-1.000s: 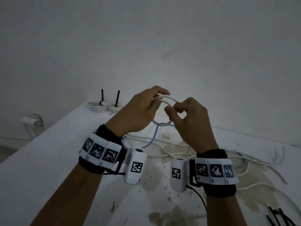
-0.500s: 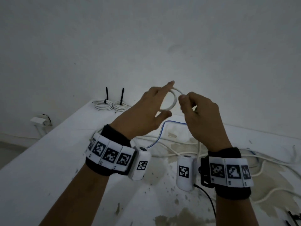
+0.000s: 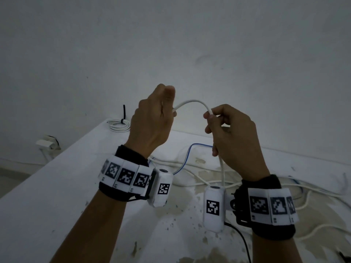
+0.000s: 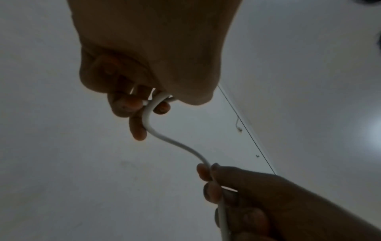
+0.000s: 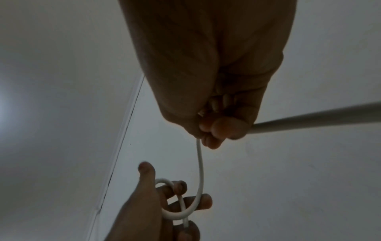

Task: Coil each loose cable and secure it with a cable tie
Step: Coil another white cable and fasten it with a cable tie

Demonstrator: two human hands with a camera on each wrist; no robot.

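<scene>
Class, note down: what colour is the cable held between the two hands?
White. The cable arcs between the left hand and right hand; the head view shows it best.

All three pictures are dim and gray. Both wrist pictures show a soft bright glow at one side edge. The hands look dark, almost like shadows. Straight lines bend near the edges. Close fingers look blurry.
</scene>
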